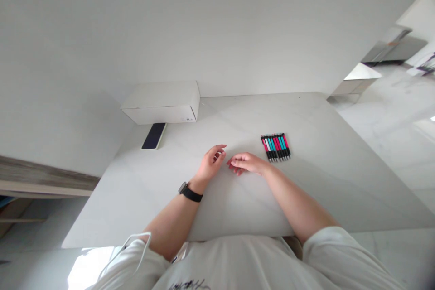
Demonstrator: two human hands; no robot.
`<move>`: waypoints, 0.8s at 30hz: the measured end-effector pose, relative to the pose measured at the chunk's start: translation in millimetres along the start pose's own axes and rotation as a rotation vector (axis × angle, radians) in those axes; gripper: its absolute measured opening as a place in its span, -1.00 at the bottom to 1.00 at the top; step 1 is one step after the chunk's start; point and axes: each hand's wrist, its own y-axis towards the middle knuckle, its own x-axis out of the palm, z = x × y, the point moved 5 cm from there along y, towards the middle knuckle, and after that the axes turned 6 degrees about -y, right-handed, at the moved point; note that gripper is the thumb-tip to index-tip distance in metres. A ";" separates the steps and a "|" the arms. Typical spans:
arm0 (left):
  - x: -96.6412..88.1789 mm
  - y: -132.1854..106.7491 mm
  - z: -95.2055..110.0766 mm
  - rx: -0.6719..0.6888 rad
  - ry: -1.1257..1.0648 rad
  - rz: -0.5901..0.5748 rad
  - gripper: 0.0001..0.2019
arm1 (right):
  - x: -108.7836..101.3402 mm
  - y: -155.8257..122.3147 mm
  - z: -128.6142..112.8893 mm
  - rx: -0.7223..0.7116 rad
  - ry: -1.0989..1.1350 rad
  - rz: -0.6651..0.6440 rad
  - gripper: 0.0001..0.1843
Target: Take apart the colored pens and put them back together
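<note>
My left hand (211,163) and my right hand (245,163) rest on the pale marble-look tabletop (238,204), fingertips pointing toward each other with a small gap between them. Both hands are relaxed, loosely curled and holding nothing. A black smartwatch (190,192) is strapped to my left wrist. To the right of my right hand lies a tight row of several retractable pens (275,147), with pink, teal and white barrels and black grips. My right hand is nearest to them but not touching them.
A white cardboard box (161,102) stands against the wall at the table's far side. A dark smartphone (154,136) lies next to it. A white cable (127,249) hangs by my left sleeve. A wooden shelf (44,176) is at the far left.
</note>
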 end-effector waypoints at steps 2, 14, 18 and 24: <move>-1.5 -0.4 -2.4 0.000 -0.017 0.027 -0.58 | 1.3 -1.2 -1.4 -0.025 -0.023 -0.024 -0.51; -0.2 -2.1 34.0 0.018 -0.281 0.120 -0.22 | -71.3 -69.8 -74.8 -0.208 -0.474 0.536 -0.59; 23.7 6.3 66.6 0.124 -0.112 -0.040 -0.37 | -145.0 -130.7 -84.7 -0.189 -0.704 0.923 -0.59; 94.3 34.9 86.0 0.244 0.325 -0.253 -0.44 | -214.2 -164.9 -20.4 0.258 -0.917 1.062 -0.62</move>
